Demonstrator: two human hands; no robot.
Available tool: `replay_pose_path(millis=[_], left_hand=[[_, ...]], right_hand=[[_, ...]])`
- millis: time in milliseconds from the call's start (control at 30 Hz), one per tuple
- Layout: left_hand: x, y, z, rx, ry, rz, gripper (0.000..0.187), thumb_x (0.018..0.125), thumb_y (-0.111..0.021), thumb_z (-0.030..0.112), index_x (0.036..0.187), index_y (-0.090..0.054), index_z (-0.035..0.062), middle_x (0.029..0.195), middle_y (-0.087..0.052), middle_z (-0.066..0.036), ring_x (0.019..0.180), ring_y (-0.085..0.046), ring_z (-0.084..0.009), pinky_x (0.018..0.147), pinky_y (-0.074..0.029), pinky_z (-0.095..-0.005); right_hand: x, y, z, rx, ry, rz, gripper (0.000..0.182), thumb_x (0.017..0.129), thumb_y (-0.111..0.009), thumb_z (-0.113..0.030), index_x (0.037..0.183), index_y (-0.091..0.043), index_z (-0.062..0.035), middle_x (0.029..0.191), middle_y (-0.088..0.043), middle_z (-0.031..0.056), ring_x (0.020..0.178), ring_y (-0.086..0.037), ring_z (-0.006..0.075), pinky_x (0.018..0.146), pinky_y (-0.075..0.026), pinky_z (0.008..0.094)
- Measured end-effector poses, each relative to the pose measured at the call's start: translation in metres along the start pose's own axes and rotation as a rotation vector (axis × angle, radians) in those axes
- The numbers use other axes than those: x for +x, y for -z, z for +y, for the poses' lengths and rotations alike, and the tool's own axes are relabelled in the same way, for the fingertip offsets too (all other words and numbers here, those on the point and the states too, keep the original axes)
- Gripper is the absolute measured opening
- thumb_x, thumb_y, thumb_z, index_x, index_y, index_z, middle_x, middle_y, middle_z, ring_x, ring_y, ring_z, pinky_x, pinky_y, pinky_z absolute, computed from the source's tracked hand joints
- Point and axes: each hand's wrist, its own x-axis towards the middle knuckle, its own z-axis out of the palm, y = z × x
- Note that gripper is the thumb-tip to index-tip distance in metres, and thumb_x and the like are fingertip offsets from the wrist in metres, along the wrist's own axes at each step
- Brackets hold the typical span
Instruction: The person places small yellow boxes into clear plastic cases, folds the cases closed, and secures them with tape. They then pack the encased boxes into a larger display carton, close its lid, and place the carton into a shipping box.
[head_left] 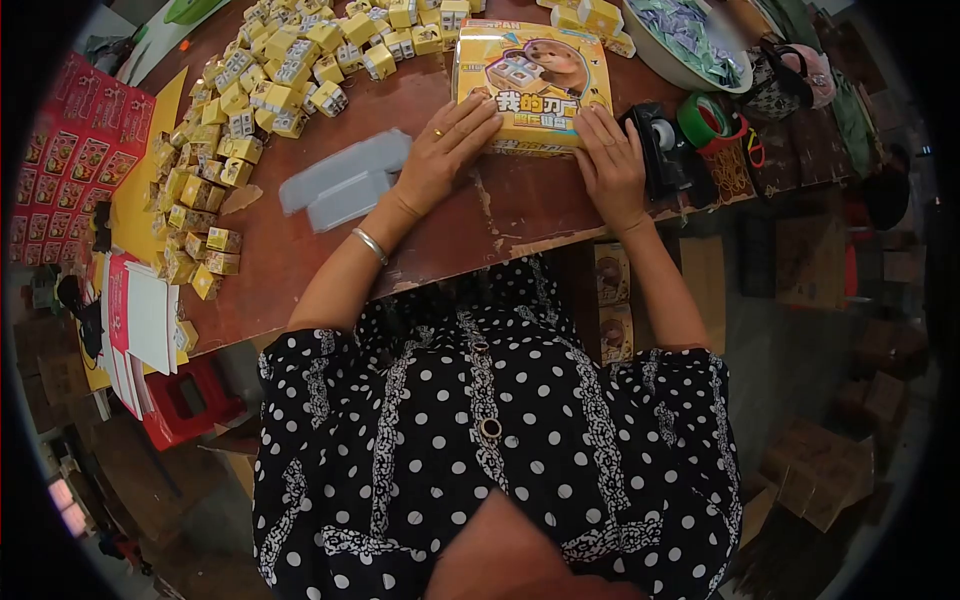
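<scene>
A yellow printed cardboard box (540, 75) with an animal picture and Chinese lettering lies on the brown table, close to its front edge. My left hand (450, 145) holds the box at its front left corner, fingers extended over the edge. At the front right corner my right hand (612, 165) grips it, fingertips on the top face and thumb toward the front side. To the left of my left hand lies a clear plastic tray (345, 178), partly folded or overlapping another.
Many small yellow-and-white boxes (290, 75) are heaped at the left and back. On the right are a tape dispenser (660, 140), green tape (703, 118), rubber bands (735, 170) and a bowl (735, 75) of small packets. Red printed sheets (80, 160) stand at far left, above a red stool (190, 405).
</scene>
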Motion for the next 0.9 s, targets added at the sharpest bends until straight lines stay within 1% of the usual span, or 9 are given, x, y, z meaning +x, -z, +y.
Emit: replay_pose_path(millis=[233, 433, 500, 533, 600, 633, 700, 800, 900], left_hand=[[0.009, -0.007, 0.035, 0.135, 0.133, 0.002, 0.048, 0.087, -0.068, 0.014, 0.134, -0.061, 0.0086, 0.142, -0.060, -0.008, 0.140, -0.050, -0.0266, 0.122, -0.031, -0.0482], [0.024, -0.026, 0.037, 0.120, 0.087, 0.063, 0.038, 0.087, -0.068, 0.015, 0.125, -0.064, 0.0095, 0.135, -0.063, -0.006, 0.132, -0.056, -0.0243, 0.115, -0.037, -0.0446], [0.022, -0.029, 0.037, 0.131, 0.086, 0.073, 0.037, 0.087, -0.068, 0.014, 0.124, -0.066, 0.0105, 0.134, -0.064, -0.005, 0.131, -0.056, -0.0232, 0.112, -0.039, -0.0427], [0.022, -0.028, 0.037, 0.113, 0.102, 0.080, 0.037, 0.087, -0.068, 0.014, 0.124, -0.066, 0.0110, 0.134, -0.064, -0.005, 0.131, -0.056, -0.0233, 0.111, -0.039, -0.0423], [0.022, -0.028, 0.037, 0.093, 0.120, 0.084, 0.037, 0.088, -0.067, 0.013, 0.124, -0.066, 0.0115, 0.133, -0.064, -0.005, 0.131, -0.056, -0.0233, 0.111, -0.039, -0.0419], [0.021, -0.028, 0.038, 0.078, 0.128, 0.096, 0.037, 0.088, -0.068, 0.013, 0.124, -0.066, 0.0116, 0.133, -0.064, -0.005, 0.130, -0.057, -0.0236, 0.111, -0.039, -0.0421], [0.022, -0.030, 0.039, 0.059, 0.136, 0.111, 0.036, 0.087, -0.068, 0.013, 0.124, -0.067, 0.0118, 0.133, -0.064, -0.005, 0.130, -0.057, -0.0238, 0.111, -0.039, -0.0422], [0.022, -0.029, 0.040, 0.053, 0.147, 0.116, 0.038, 0.087, -0.069, 0.013, 0.124, -0.067, 0.0118, 0.133, -0.064, -0.005, 0.129, -0.057, -0.0243, 0.111, -0.039, -0.0428], [0.021, -0.029, 0.040, 0.063, 0.148, 0.101, 0.039, 0.086, -0.070, 0.013, 0.124, -0.067, 0.0119, 0.133, -0.064, -0.005, 0.129, -0.057, -0.0246, 0.111, -0.039, -0.0429]], right_hand=[[-0.004, -0.005, -0.009, 0.057, -0.060, 0.062, 0.047, 0.090, -0.071, -0.003, 0.136, -0.062, -0.0091, 0.143, -0.061, 0.0073, 0.137, -0.055, 0.0272, 0.113, -0.041, 0.0508], [0.003, 0.016, -0.014, 0.133, -0.148, 0.061, 0.042, 0.090, -0.070, -0.003, 0.132, -0.063, -0.0048, 0.133, -0.066, 0.0122, 0.132, -0.058, 0.0302, 0.110, -0.044, 0.0457], [0.007, 0.037, 0.002, 0.375, -0.432, 0.124, 0.038, 0.091, -0.070, -0.005, 0.129, -0.064, -0.0016, 0.130, -0.067, 0.0141, 0.127, -0.061, 0.0319, 0.108, -0.046, 0.0412], [0.005, 0.045, 0.027, 0.361, -0.516, 0.283, 0.024, 0.091, -0.071, -0.014, 0.113, -0.070, -0.0036, 0.124, -0.069, 0.0167, 0.122, -0.063, 0.0345, 0.102, -0.049, 0.0417], [-0.016, 0.060, 0.089, 0.407, -0.794, 0.290, 0.020, 0.092, -0.070, -0.021, 0.095, -0.074, -0.0014, 0.100, -0.073, 0.0139, 0.101, -0.070, 0.0278, 0.087, -0.053, 0.0396], [-0.029, 0.069, 0.107, 0.403, -0.797, 0.290, 0.020, 0.092, -0.070, -0.021, 0.095, -0.074, -0.0014, 0.100, -0.073, 0.0139, 0.101, -0.070, 0.0278, 0.087, -0.053, 0.0396], [-0.047, 0.085, 0.130, 0.375, -0.950, -0.182, 0.029, 0.097, -0.068, -0.024, 0.098, -0.072, 0.0045, 0.102, -0.075, 0.0100, 0.097, -0.067, 0.0149, 0.082, -0.050, 0.0288], [-0.060, 0.085, 0.140, 0.565, -1.075, -0.438, 0.031, 0.096, -0.070, -0.027, 0.093, -0.072, 0.0041, 0.085, -0.071, 0.0008, 0.076, -0.061, 0.0092, 0.068, -0.047, 0.0290], [-0.070, 0.073, 0.137, 0.721, -1.074, -0.340, 0.029, 0.096, -0.071, -0.027, 0.090, -0.073, 0.0018, 0.080, -0.064, -0.0046, 0.066, -0.052, 0.0052, 0.059, -0.041, 0.0278]])
